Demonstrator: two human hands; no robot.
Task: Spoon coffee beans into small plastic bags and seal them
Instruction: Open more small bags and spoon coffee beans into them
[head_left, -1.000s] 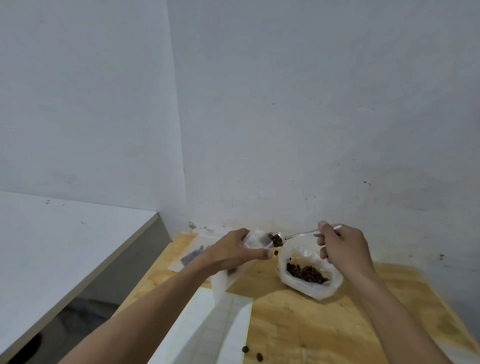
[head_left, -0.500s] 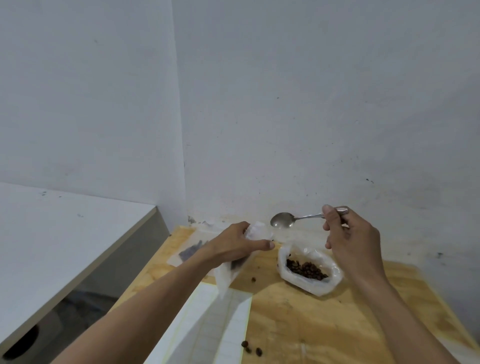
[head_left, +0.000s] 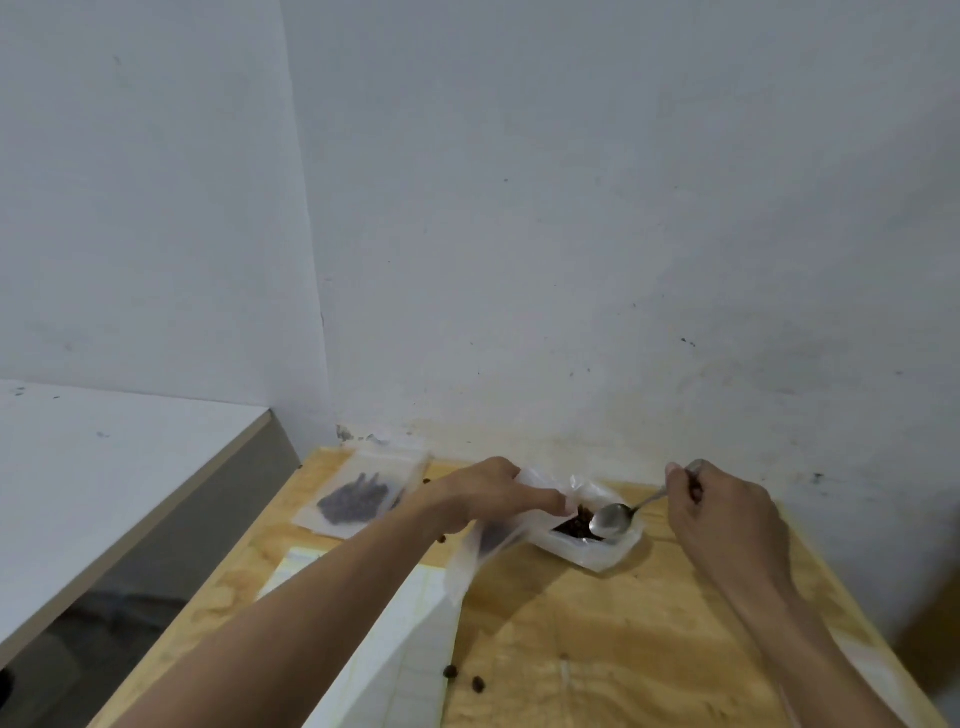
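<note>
Coffee beans (head_left: 575, 524) sit in an open white plastic bag (head_left: 597, 553) lying on the wooden table (head_left: 597, 639), between the two hands, closer to R. Spoon (head_left: 613, 519) bowl is down at the bean pile, right edge of the beans, handle running up-right into the R hand. R hand (head_left: 722, 514) pinches the handle end w/ thumb + fingers curled round it; hand is just right of the bean bag, not touching the bag as far as visible. L hand (head_left: 488, 496) is just left of the bean bag, fingers curled on the top of a small plastic bag (head_left: 483, 551) that hangs down-left under the hand; blurry, looks like some dark beans inside, can't tell how many. L fingertips nearly meet the bean bag rim; touching or not, can't tell.

Further left of L hand, near the wall corner: a flat filled bag (head_left: 358, 496) w/ dark beans, lying on the table. Under L forearm: white gridded sheet (head_left: 405, 649). A few loose beans (head_left: 451, 671) on the table near the sheet's right edge, well below both hands. One more loose bean just under L wrist.
</note>
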